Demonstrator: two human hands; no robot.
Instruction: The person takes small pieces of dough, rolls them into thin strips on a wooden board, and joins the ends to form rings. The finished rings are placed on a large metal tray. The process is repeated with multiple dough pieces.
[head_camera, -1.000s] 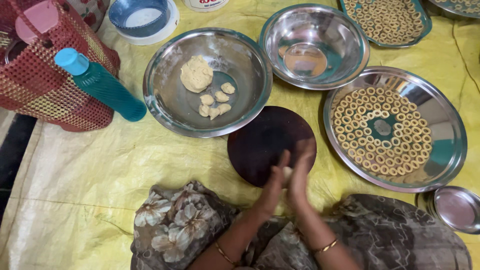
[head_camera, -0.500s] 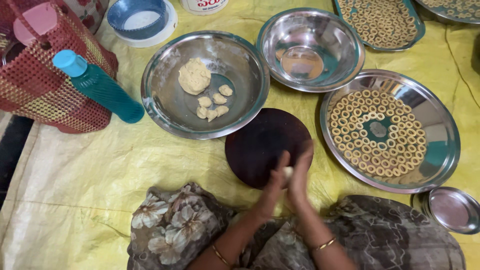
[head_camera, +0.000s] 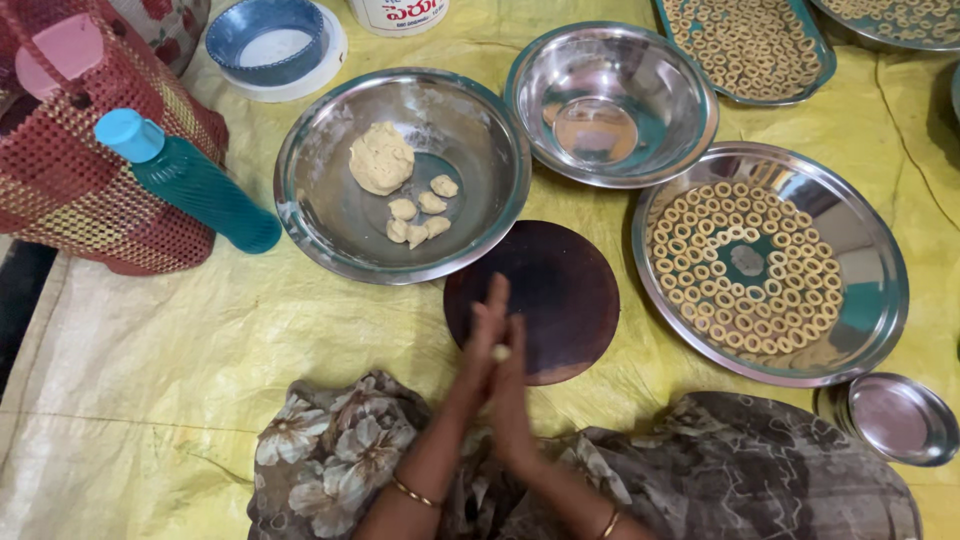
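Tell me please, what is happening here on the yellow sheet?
A person presses a small piece of dough between the left hand and right hand, palms together, above a dark round board. A steel bowl holds a dough lump and small pieces. A steel plate is nearly covered with dough rings.

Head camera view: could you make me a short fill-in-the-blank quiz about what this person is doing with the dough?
1. The left hand and right hand press a bit of dough ____ their palms.
2. The hands hover over a round, dark ____.
3. The big dough lump lies in a steel ____.
4. The plate holds dough shaped into ____.

Answers: between; board; bowl; rings
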